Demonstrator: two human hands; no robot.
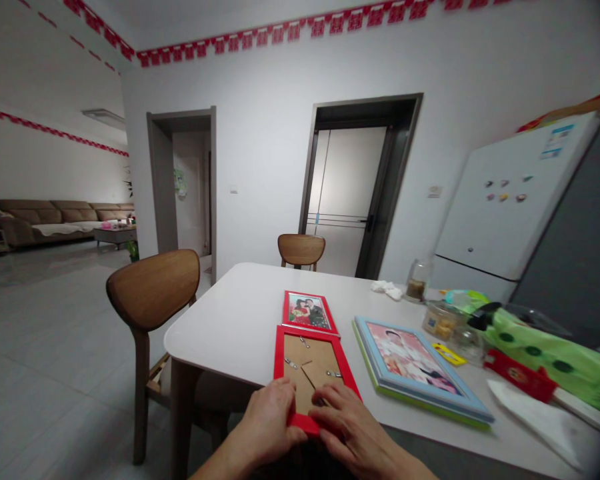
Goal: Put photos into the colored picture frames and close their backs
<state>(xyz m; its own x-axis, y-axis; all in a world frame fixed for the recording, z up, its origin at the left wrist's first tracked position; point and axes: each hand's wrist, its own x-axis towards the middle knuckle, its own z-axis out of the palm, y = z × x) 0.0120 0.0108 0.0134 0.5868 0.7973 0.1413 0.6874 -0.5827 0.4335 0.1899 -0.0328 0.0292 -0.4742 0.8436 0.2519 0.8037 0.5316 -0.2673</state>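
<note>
A red picture frame (279,357) lies back side up at the near edge of the table. Its brown backing board (295,347) bears small metal clips and a hanger, with a thin dark slit or strip slanting across the middle. My left hand (275,417) is closed on the frame's lower left corner, thumb at the near edge. At the lower right, my right hand (343,420) grips the near rim with its fingers curled over the backing; the fingertips hide part of the board. Just beyond lies a second red frame (310,312), its couple photo facing up.
Right of my hands rests a stack of larger frames (420,367), light blue over green. Farther right are a plastic tub (439,320), a glass jar (417,280), a green bag (555,353) and crumpled tissue (386,289). Wooden chairs (155,290) stand around the white table (220,327).
</note>
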